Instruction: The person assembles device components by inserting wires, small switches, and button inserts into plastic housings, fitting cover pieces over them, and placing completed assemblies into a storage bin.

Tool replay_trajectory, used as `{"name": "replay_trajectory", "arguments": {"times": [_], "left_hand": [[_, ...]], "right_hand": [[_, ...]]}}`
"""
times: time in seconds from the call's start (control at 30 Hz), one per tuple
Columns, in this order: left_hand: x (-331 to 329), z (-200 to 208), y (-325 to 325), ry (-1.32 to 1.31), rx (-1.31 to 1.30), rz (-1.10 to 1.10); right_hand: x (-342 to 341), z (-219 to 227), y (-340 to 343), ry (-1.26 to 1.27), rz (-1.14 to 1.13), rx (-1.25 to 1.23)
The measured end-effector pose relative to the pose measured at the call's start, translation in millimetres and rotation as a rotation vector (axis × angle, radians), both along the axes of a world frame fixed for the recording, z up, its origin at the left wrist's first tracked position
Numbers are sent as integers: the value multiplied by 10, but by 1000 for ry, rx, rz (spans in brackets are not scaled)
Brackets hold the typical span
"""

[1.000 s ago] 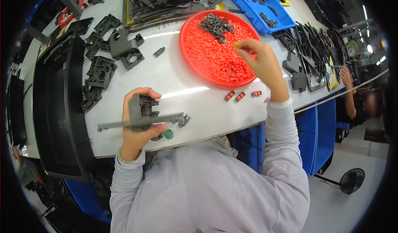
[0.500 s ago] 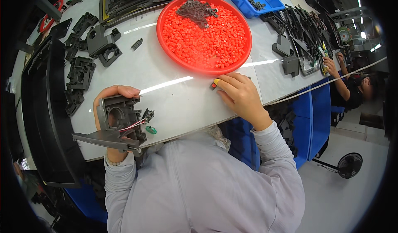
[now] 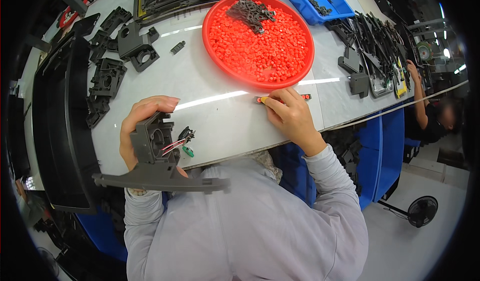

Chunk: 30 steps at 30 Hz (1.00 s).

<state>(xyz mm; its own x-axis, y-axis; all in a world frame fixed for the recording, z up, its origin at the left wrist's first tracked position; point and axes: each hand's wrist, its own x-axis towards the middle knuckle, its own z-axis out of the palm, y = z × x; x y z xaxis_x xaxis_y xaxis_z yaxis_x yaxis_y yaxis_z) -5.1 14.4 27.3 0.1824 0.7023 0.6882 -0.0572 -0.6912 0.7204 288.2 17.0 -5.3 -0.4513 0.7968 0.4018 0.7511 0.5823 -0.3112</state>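
My left hand (image 3: 129, 136) is wrapped round a dark grey plastic housing (image 3: 146, 143) with a round opening. A long flat arm (image 3: 160, 177) runs across its near end. Red and white wires (image 3: 173, 145) come out of the housing, and a small green round piece (image 3: 188, 151) hangs beside them. My right hand (image 3: 294, 121), with a yellow cover on one fingertip, pinches a small dark strip (image 3: 306, 97) holding red pieces, on the table. Just beyond it stands a red basin (image 3: 270, 85) full of small red plastic pieces, with dark grey parts (image 3: 250, 13) heaped on top.
More dark housings (image 3: 137, 46) lie at the left beside a long black frame (image 3: 60, 126). A small dark part (image 3: 178, 47) lies left of the basin. At the back right are a blue tray (image 3: 320, 16) and piled black strips (image 3: 375, 46). A co-worker's arm (image 3: 419, 96) is far right.
The housing in my left hand has tilted, and its long arm now shows in side view. My right hand has stayed on the dark strip, of which more shows. The view has shifted slightly.
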Motion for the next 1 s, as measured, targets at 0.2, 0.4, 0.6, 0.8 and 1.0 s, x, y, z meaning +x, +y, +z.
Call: {"name": "replay_trajectory", "arguments": {"times": [0.2,0.4,0.6,0.8,1.0], "left_hand": [[40,-57,41,-305,-249,-163],[100,4,-22,-357,-382,-132],[35,1,-41,-333,-465,-48],[30,7,-16,-320,-482,-84],[74,43,-19,-301,-537,-117]], "right_hand": [[-348,397,-19,352,102,-75],[-832,660,92,505,360,8],[-995,773,204,292,455,3],[-1016,842,214,154,474,-23],[-1009,817,245,94,493,-60]]}}
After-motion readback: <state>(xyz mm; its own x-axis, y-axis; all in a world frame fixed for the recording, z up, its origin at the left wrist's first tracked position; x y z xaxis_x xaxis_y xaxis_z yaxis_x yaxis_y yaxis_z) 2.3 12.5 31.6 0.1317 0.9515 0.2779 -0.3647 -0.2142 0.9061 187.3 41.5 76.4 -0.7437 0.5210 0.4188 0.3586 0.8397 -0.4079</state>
